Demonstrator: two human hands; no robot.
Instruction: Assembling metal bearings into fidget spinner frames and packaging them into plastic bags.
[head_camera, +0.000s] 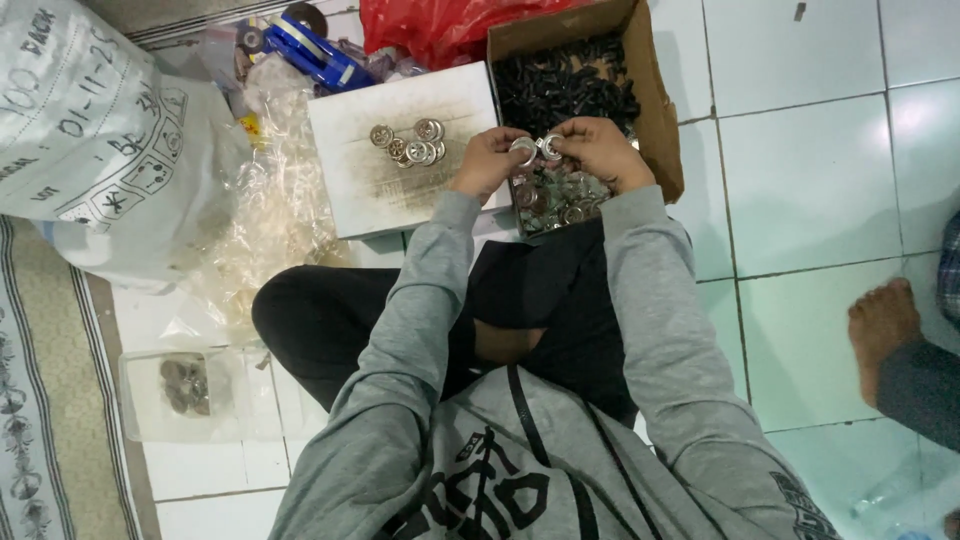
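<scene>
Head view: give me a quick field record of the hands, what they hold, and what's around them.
left hand: pinching a silver ring part
right hand: pinching a second ring part, touching the first
cardboard box: below the hands, black pieces at the far end, silver parts nearer
white board: left of the hands, small cluster of silver parts on it
clear tray: on the floor by the left knee, few parts inside
</scene>
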